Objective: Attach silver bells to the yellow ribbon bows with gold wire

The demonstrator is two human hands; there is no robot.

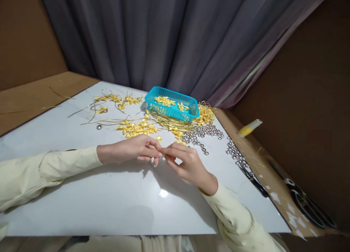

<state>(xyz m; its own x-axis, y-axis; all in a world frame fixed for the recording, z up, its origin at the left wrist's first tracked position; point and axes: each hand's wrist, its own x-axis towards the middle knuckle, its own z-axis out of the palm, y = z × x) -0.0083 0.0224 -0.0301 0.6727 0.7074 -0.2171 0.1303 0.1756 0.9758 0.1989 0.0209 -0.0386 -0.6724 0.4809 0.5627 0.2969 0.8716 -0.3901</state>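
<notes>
My left hand (140,149) and my right hand (188,162) meet at the fingertips above the white tabletop (115,204). Both are closed in a pinch, and whatever lies between the fingers is too small or hidden to make out. Just beyond the hands is a pile of yellow folded ribbon pieces (138,128). Gold cords (172,122) lie in a bundle behind them. Many small silver beads (202,131) are scattered past my right hand.
A turquoise basket (194,102) holding yellow pieces stands at the back. Corded yellow pieces (109,98) lie back left, beside a lone silver bead (99,127). At right are black-handled tweezers or scissors (255,182), large scissors (308,204) and a yellow-and-white roll (248,128).
</notes>
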